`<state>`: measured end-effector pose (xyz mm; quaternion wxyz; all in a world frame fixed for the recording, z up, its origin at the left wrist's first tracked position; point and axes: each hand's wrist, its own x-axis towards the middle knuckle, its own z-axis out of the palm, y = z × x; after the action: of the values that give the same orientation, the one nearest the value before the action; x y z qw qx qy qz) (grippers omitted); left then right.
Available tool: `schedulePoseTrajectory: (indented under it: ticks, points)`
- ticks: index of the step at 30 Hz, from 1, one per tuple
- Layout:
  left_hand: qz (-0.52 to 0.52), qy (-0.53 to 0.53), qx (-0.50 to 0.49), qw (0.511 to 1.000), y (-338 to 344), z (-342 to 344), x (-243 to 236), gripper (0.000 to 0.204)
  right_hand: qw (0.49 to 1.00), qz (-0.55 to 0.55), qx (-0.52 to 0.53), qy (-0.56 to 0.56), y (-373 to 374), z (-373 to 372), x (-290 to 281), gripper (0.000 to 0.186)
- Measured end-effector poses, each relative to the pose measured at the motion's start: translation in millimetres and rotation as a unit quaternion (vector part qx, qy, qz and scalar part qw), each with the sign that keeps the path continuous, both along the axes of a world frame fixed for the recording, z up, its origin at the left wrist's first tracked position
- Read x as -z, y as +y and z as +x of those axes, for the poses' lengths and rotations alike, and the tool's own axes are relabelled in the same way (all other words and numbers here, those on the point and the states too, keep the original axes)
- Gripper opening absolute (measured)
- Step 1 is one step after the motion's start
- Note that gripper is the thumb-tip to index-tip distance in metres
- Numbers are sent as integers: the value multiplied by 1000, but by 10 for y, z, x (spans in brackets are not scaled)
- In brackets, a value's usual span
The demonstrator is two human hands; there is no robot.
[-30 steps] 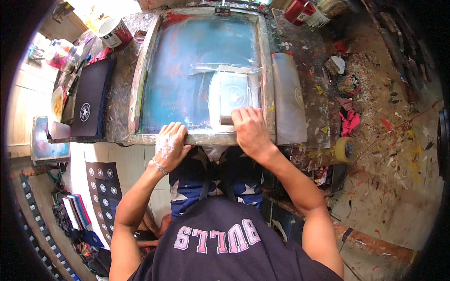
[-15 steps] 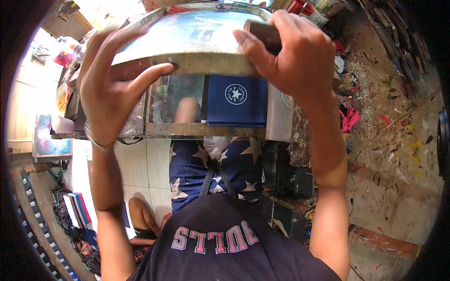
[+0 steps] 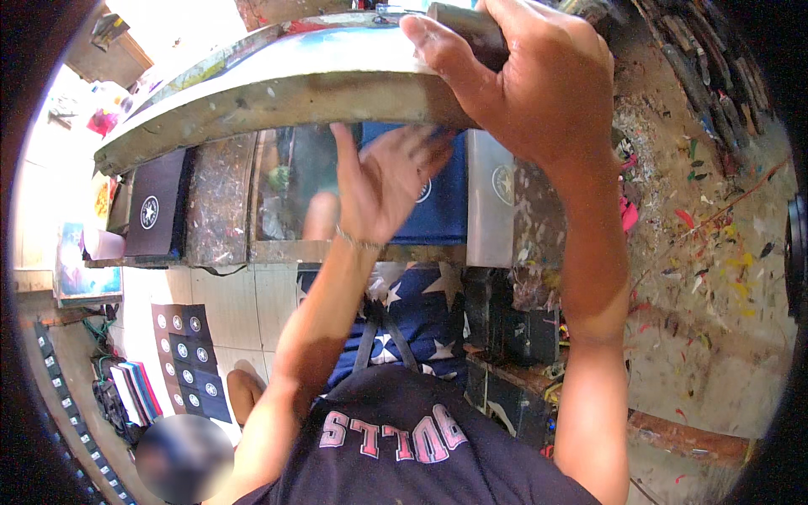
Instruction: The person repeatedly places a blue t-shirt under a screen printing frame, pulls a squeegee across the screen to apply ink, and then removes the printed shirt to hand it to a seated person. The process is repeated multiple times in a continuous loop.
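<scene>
My right hand point(image 3: 547, 93) grips a dark wooden block point(image 3: 471, 34), probably a squeegee handle, at the right of a raised printing screen. The screen's pale wooden frame point(image 3: 278, 105) spans the bench, its near edge toward me. Beneath that edge my left hand point(image 3: 379, 185) is stretched out, palm up, its fingers apart and partly blurred. It reaches over a navy blue flat piece point(image 3: 442, 206) with a white round star print, which it partly covers. Whether the fingertips touch the piece or the frame, I cannot tell. A thin bracelet point(image 3: 360, 242) circles my left wrist.
On the bench's left lies a black printed piece point(image 3: 156, 210) beside a pale cup point(image 3: 103, 245). A translucent strip point(image 3: 491, 202) borders the navy piece. A dark sheet of round prints point(image 3: 189, 353) lies on the floor. Another person's knee point(image 3: 246, 391) shows at lower left. Paint-stained flooring point(image 3: 699, 295) spreads rightward.
My left hand has moved from the screen's left side to the right, under its near edge. The screen has risen and tilted, uncovering the black piece. My right hand keeps its grip.
</scene>
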<state>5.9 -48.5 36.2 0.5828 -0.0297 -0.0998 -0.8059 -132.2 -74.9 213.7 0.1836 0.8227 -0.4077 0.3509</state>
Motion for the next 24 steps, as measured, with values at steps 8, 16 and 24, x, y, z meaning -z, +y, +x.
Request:
schedulePoseTrajectory:
  ticks: [8, 16, 24]
  points:
    - [101, -269, -62, 956, -4, 320, -253, 31, 999, -33, 16, 14, 37, 23, -63, 53]
    - [170, -467, -11, 868, 1244, 1239, 603, 31, 997, 56, -19, -40, 2, 149, -292, 45]
    - [233, -499, -26, 834, 1721, 1711, 1152, 30, 999, 19, 45, -1, -99, 111, -325, 52]
